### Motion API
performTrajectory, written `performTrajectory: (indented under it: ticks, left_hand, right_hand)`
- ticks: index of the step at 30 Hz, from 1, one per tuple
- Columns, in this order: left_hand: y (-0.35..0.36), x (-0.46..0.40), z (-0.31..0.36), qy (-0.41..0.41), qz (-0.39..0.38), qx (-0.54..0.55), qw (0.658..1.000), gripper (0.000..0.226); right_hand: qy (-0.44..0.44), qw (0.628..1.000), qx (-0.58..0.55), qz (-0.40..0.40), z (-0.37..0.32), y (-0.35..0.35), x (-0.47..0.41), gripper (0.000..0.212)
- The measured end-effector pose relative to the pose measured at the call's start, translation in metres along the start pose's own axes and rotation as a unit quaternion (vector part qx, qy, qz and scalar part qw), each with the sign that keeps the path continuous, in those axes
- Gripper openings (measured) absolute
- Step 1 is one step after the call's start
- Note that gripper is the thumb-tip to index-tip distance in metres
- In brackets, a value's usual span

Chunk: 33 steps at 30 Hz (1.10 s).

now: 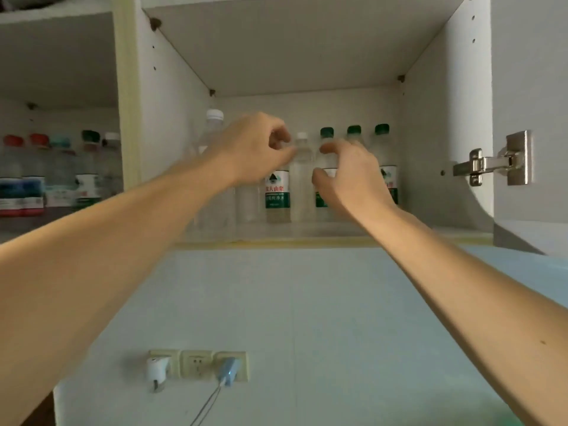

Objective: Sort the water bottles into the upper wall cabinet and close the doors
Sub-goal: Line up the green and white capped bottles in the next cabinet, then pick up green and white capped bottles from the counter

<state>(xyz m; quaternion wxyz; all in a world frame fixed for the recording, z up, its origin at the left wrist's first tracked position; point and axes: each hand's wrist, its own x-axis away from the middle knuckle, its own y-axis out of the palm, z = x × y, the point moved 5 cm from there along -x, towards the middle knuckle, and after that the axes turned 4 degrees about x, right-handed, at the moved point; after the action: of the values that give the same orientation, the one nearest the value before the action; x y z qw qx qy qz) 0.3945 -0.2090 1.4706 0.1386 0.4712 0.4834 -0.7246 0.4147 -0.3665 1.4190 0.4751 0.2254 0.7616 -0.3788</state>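
the water bottles (277,192) stand upright in a row on the floor of the upper wall cabinet (307,56), long axes vertical, caps up. in the middle of the row a slim clear bottle with a white cap (301,176) stands between a green-labelled bottle on its left and the green-capped bottles (382,167) to its right; a taller white-capped bottle (214,124) stands at the left end.

both hands are raised in front of the row. the left hand (252,149) has its fingers curled, tips just at the slim bottle's shoulder; whether they pinch anything i cannot tell, but no bottle looks held. the right hand (347,173) is loosely spread, thumb and fingers apart, flanking the slim bottle from the right and holding nothing.

the slim bottle lies straight ahead between the two grips, the left fingertips looking slightly nearer its neck.

the hinge (491,164) on the right shows the door open; the neighbouring compartment (58,173) also holds bottles. closing looks still to come.
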Motion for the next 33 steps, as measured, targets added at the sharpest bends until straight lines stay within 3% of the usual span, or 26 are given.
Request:
performTrajectory:
  ticks: [6, 10, 13, 18, 21, 25, 29, 33]
  left_hand:
    - [-0.02, 0.081, -0.014, -0.026, 0.017, 0.063, 0.998, 0.03]
    - [-0.023, 0.146, -0.024, 0.008, 0.043, 0.133, 0.99, 0.02]
    - [-0.012, 0.198, -0.037, 0.004, 0.015, 0.188, 0.982, 0.016]
    - [0.027, 0.287, -0.068, -0.051, -0.045, 0.231, 0.971, 0.023]
    - [0.067, 0.351, -0.086, -0.131, -0.115, 0.261, 0.95, 0.024]
    - [0.121, 0.439, -0.094, -0.209, -0.245, 0.27, 0.907, 0.046]
    - [0.174, 0.525, -0.087, -0.258, -0.414, 0.259, 0.834, 0.083]
    - [0.22, 0.612, -0.074, -0.266, -0.57, 0.2, 0.751, 0.099]
  right_hand:
    - [-0.117, 0.993, -0.029, 0.009, -0.051, 0.004, 0.087, 0.035]
    - [-0.147, 0.989, -0.023, -0.006, -0.066, 0.011, 0.151, 0.033]
    - [-0.123, 0.992, -0.012, -0.034, -0.065, 0.025, 0.194, 0.033]
    - [-0.007, 0.991, 0.0, -0.136, -0.059, 0.064, 0.274, 0.032]
    - [0.074, 0.973, 0.007, -0.218, -0.053, 0.089, 0.335, 0.033]
    - [0.179, 0.924, 0.013, -0.339, -0.036, 0.114, 0.422, 0.034]
    - [0.266, 0.874, 0.028, -0.406, -0.016, 0.132, 0.506, 0.034]
    - [0.362, 0.782, 0.045, -0.506, 0.007, 0.149, 0.601, 0.043]
